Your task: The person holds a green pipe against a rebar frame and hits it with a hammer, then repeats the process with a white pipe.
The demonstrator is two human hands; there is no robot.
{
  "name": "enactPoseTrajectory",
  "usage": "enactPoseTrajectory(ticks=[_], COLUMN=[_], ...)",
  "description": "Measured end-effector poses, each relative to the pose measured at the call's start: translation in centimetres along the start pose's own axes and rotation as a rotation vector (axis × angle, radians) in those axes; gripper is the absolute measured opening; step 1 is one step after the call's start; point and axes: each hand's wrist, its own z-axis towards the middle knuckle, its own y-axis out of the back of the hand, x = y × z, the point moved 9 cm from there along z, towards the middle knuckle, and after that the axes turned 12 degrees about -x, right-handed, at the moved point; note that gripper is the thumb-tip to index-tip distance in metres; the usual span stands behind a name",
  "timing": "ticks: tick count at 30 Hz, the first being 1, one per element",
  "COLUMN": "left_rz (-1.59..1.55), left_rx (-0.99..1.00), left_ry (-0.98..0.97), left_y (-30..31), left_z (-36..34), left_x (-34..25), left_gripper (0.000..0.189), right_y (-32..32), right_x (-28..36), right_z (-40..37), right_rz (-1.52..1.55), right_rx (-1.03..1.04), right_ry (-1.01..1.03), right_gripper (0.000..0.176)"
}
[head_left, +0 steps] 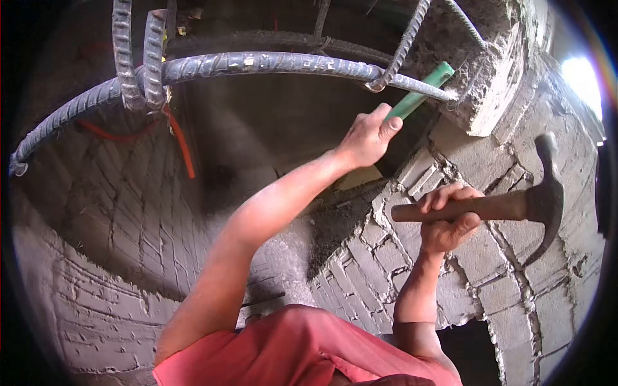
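Observation:
My left hand is closed around the lower end of a green tube-like rod. The rod slants up to the right, its far end close to the rough concrete block and overlapping the rebar in this view. In my right hand, lower and farther right, is a claw hammer, gripped by its wooden handle. The hammer's metal head points right, with the curved claw hanging down in front of the brick wall.
A thick ribbed rebar arcs across the upper view into the concrete, with hooked bars looped over it. Beneath it hangs a red-orange tube. Rough brickwork with mortar ridges spans the right; another brick wall stands left.

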Motion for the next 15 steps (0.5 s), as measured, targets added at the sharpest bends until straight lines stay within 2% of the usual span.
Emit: enactPoseTrajectory(ticks=[3, 5, 7, 9, 12, 13, 15], left_rz=[-0.023, -0.044, -0.063, -0.064, -0.014, -0.017, 0.078], left_rx=[-0.053, -0.032, -0.010, -0.021, -0.055, -0.048, -0.074], left_ry=[-0.137, -0.122, -0.112, -0.093, -0.048, -0.048, 0.031], left_y=[0.2, 0.2, -0.1, -0.4, -0.6, -0.7, -0.2], left_z=[1.0, 1.8, 2.1, 2.5, 1.8, 1.4, 1.3], left_x=[1.4, 1.6, 1.7, 1.8, 1.4, 0.2, -1.6], left_gripper=[0.054, 0.055, 0.056, 0.058, 0.057, 0.057, 0.056], right_y=[-0.5, -1.1, -1.6, -1.8, -2.8, -3.1, -3.0], right_x=[-1.3, -1.8, -2.9, -4.0, -5.2, -5.3, -5.2], right_z=[-0.1, -0.4, -0.4, -0.2, 1.7, 2.0, 1.8], right_rz=[-0.036, -0.146, -0.209, -0.242, -0.665, -0.695, -0.663], right_rx=[-0.012, -0.060, 0.005, -0.066, 0.028, 0.042, 0.056], right_ry=[0.050, 0.174, 0.240, 0.291, 0.051, -0.053, -0.055], right_gripper=[0.067, 0.070, 0.070, 0.068, 0.058, 0.058, 0.058])
